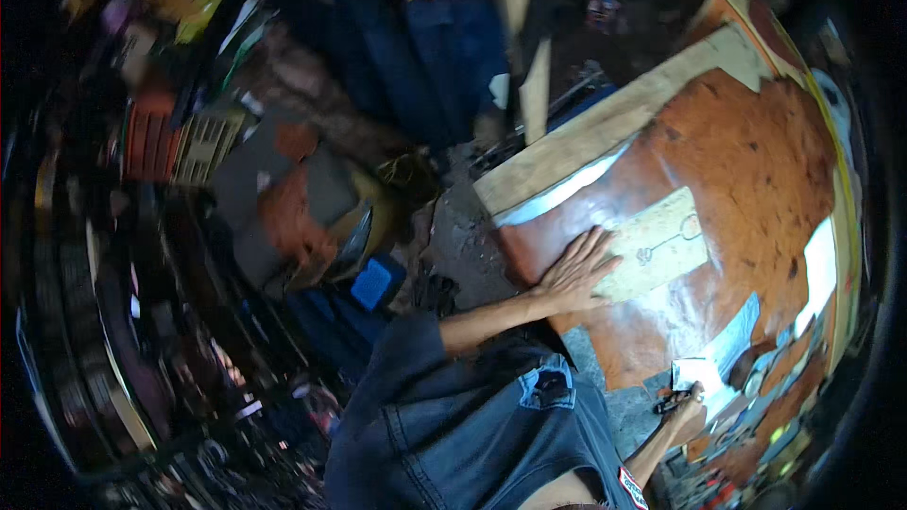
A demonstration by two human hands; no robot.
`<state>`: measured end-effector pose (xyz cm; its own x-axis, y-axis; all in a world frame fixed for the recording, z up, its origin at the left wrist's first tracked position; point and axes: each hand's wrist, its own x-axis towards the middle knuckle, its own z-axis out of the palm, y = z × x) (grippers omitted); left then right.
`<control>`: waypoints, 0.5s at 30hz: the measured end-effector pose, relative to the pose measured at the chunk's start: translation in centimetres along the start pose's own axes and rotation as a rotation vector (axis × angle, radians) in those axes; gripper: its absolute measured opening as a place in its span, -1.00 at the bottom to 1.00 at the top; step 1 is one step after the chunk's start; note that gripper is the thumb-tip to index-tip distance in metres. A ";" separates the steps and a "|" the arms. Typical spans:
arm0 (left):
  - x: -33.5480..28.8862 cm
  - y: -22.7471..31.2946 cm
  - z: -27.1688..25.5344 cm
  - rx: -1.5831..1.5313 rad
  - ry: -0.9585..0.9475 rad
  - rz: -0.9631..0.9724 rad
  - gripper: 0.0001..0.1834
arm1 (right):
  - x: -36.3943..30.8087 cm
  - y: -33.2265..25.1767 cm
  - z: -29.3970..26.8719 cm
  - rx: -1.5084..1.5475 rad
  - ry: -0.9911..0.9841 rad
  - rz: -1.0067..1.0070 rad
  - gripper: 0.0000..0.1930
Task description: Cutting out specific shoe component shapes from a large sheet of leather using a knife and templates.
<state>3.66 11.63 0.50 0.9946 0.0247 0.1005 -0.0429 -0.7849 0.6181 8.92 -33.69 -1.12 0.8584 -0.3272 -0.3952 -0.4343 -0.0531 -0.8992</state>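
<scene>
A large brown leather hide [756,161] with dark spots covers much of the workbench on the right. On it lies a pale rectangular card [666,241] with a drawn line and marks. My left hand [578,274] rests flat with fingers outstretched, partly on the leather and partly over the card's left edge. Near the bench's lower edge, my right hand [694,401] has its fingers closed beside a small dark object [671,402] and a white piece [694,374]. Whether that dark object is in its grip I cannot make out.
A wooden board [586,156] edges the bench's far side. Tools and scraps [746,472] crowd the lower right. On the left are a red crate [151,137], a yellowish crate [206,146], leather scraps [288,212] and a blue block [376,283].
</scene>
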 end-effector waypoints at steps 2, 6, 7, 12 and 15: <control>0.3 0.3 1.0 -0.015 0.045 -0.037 -0.11 | 0.6 0.7 -1.3 0.041 0.063 0.041 -0.78; 0.1 0.1 2.1 0.012 0.090 -0.048 -0.08 | 0.5 0.3 -1.0 0.001 -0.076 0.023 -0.76; 0.1 0.2 2.3 0.014 0.106 -0.058 -0.08 | 1.1 0.5 -1.5 -0.004 -0.092 0.014 -0.76; 0.1 0.6 3.6 0.116 0.118 -0.112 -0.11 | 0.7 0.9 -1.3 0.006 -0.215 -0.008 -0.71; -0.5 1.5 4.2 0.108 0.141 -0.204 -0.16 | 0.1 0.4 -1.0 -0.054 -0.294 -0.021 -0.73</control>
<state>3.44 7.85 -1.95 0.9585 0.2689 0.0946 0.1747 -0.8163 0.5506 8.56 -34.66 -1.33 0.9062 -0.0382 -0.4210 -0.4226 -0.1093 -0.8997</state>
